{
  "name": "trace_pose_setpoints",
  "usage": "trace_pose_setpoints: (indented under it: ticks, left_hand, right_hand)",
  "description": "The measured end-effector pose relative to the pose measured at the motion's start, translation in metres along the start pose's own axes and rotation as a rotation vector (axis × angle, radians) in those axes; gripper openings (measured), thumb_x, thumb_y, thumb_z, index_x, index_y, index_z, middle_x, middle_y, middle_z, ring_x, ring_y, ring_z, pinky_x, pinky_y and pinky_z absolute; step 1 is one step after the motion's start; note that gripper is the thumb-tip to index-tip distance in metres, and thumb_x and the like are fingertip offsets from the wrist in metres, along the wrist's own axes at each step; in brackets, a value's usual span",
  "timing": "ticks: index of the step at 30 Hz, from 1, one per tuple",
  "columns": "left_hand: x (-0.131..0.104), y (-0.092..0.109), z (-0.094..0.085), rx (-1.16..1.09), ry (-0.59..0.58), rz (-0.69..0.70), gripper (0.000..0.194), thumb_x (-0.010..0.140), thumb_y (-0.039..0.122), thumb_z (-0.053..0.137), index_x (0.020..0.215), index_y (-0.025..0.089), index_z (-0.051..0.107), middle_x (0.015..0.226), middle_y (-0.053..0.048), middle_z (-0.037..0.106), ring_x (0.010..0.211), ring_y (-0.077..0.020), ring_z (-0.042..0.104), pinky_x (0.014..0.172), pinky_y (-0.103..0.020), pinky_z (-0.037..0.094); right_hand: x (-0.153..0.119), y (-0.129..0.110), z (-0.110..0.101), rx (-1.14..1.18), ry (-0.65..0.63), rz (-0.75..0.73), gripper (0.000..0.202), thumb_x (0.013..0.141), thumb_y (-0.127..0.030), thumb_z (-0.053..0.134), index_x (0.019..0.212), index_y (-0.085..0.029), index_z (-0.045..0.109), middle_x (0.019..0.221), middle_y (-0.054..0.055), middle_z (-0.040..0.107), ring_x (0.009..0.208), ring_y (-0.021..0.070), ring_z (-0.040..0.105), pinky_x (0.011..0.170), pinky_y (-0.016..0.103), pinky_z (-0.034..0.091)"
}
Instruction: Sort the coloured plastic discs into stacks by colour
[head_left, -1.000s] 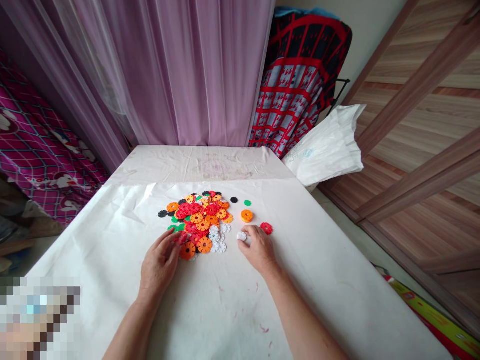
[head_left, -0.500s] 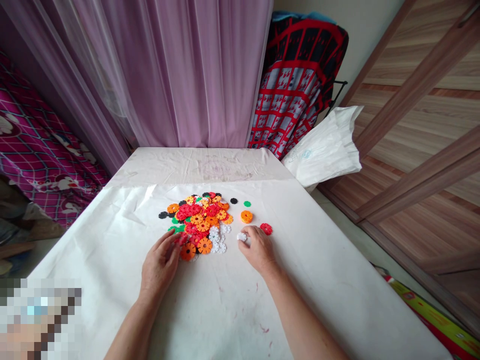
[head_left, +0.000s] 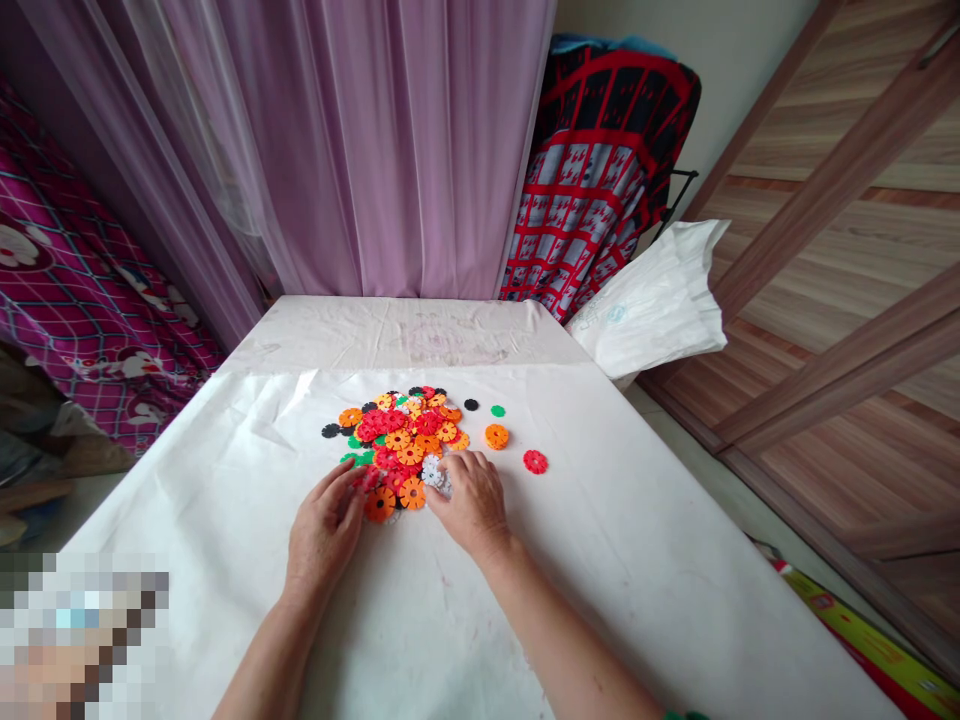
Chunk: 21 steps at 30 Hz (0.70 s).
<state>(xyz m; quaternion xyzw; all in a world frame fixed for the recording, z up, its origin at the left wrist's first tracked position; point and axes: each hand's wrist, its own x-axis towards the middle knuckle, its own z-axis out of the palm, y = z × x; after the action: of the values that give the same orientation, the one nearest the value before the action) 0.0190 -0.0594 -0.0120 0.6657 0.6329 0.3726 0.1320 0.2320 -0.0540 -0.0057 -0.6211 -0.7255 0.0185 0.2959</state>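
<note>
A heap of plastic snowflake discs [head_left: 397,440] in red, orange, yellow, green, black and white lies on the white-covered table [head_left: 465,620]. My left hand [head_left: 324,525] rests at the heap's left front edge, fingers loosely curved and apart, tips touching red discs. At the right front edge is my right hand [head_left: 471,505], its thumb and fingers closed around white snowflake discs [head_left: 433,470]. The hand partly covers these white pieces, so how many are between the fingers is hidden.
Right of the heap lie a black disc [head_left: 471,405], a green disc [head_left: 498,411], a small orange stack [head_left: 496,436] and a red disc [head_left: 535,461]. A white bag [head_left: 652,300] stands beyond the table's right edge. A purple curtain [head_left: 405,150] hangs behind.
My right hand has moved left from beside the heap to the white discs at its edge. The white disc it pinched no longer shows at its former spot. My left hand has stayed.
</note>
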Motion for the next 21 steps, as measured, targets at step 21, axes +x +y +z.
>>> trace_pose_setpoints:
  ticks: [21]
  left_hand:
    - [0.0005,0.0025,0.0002,0.008,0.008,-0.015,0.036,0.087,0.042,0.048,0.104,0.025,0.074,0.125,-0.005,0.069,0.103,-0.0223,0.07,0.087,-0.034,0.058]
  right_hand:
    - [0.0024,-0.0036,0.0054,-0.031,-0.109,0.031,0.017,0.081,-0.028,0.07,0.097,-0.024,0.066,0.099,0.004,0.072,0.096,0.0224,0.06,0.078,0.034,0.039]
